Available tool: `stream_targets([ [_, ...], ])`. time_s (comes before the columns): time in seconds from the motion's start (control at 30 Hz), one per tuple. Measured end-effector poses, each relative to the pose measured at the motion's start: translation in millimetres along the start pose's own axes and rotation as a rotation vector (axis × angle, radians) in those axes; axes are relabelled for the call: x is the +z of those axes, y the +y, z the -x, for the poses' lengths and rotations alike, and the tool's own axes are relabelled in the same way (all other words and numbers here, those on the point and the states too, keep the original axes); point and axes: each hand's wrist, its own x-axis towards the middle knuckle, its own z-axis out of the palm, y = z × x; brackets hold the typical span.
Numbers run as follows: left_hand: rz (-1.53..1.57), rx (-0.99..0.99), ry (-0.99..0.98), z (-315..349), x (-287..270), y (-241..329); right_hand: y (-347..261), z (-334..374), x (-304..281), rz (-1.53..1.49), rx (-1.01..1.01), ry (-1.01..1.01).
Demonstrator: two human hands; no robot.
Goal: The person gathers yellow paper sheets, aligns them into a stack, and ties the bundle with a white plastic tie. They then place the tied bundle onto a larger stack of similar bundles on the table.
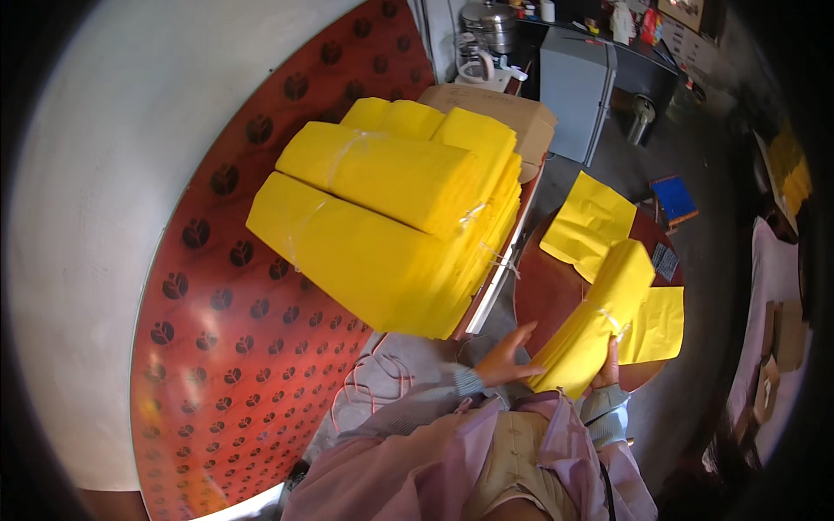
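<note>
A folded bundle of yellow paper [608,291], tied round with a pale string, stands slanted in front of me over a round dark-red table. My right hand [606,372] grips its right side near the string, with fingers partly hidden behind it. At the bundle's lower left edge my left hand [504,363] is open, thumb and fingers spread; its fingertips come up to the paper, and I cannot tell whether they press on it. Flat yellow sheets [591,217] lie on the table beyond the bundle, and another yellow sheet [658,326] lies to its right.
Several tied yellow bundles [373,217] are piled on a red patterned table [252,304] at left, before a cardboard box [530,117]. The round table [543,304] also bears a small grey patterned piece [665,260]. Beyond stand a blue-topped stool [674,200] and a grey fridge [573,95].
</note>
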Motion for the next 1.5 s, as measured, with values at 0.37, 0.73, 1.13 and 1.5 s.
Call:
stream_targets([
  [0.37,-0.299,-0.223,0.928,259,-225,47,-144,20,12,0.129,-0.343,0.066],
  [0.73,-1.002,0.271,0.569,88,-240,323,-265,-159,255,0.355,-0.033,-0.676],
  [1.13,-1.165,0.026,0.339,48,-226,300,-121,-326,590,0.835,0.543,-1.072],
  [1.5,-1.196,0.096,0.347,44,-229,294,-69,-325,599,1.089,0.634,-1.100],
])
